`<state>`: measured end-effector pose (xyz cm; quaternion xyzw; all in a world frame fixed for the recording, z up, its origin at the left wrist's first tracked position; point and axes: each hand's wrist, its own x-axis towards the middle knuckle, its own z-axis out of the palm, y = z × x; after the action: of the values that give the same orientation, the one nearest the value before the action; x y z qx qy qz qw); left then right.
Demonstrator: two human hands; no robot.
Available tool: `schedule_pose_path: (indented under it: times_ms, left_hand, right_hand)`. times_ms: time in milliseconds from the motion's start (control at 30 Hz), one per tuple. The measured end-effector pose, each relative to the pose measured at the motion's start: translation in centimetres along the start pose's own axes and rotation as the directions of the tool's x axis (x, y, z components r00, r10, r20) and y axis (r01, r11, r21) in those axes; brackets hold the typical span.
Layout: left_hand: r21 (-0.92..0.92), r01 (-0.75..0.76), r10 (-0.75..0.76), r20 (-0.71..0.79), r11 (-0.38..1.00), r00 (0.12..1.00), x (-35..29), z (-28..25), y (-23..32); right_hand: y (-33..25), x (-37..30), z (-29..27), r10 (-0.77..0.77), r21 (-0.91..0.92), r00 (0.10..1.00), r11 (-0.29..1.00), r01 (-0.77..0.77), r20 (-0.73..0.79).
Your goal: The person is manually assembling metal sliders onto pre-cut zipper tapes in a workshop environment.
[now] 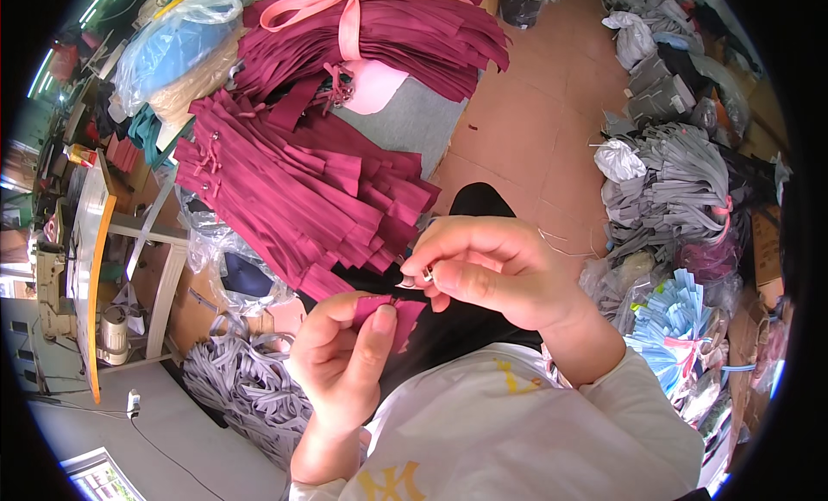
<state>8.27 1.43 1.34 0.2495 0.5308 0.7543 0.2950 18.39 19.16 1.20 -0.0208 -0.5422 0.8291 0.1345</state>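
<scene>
- Left fingers (377, 328) pinch a maroon fabric piece (407, 318) between thumb and forefinger; it looks light, soft and floppy, best gripped near its edge.
- Right fingers (466, 281), just beyond and to the right, pinch a small metal piece (428, 275), probably hard and easily dropped; its exact shape is too small to tell.
- Ahead-left of both sets of fingers, a fanned maroon bundle (302, 186) limits reach, its strip ends near them.
- Ahead-right, the tiled floor (539, 143) gives the widest room.
- Well left, a tabletop (93, 264) shows an orange edge.
</scene>
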Motion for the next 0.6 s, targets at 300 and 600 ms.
schedule_pose_path:
  times_ms: [300, 600]
  left_hand:
    - [0.122, 0.018, -0.015, -0.026, 0.992, 1.000, -0.2, 0.1, 0.0]
    - [0.066, -0.014, 0.012, 0.021, 0.998, 1.000, -0.1, -0.2, -0.2]
  right_hand:
    - [0.3, 0.3, 1.0, -0.125, -0.032, 0.990, 0.992, 0.123, -0.059]
    - [-0.2, 0.5, 1.0, -0.254, -0.365, 0.967, 0.900, 0.236, -0.001]
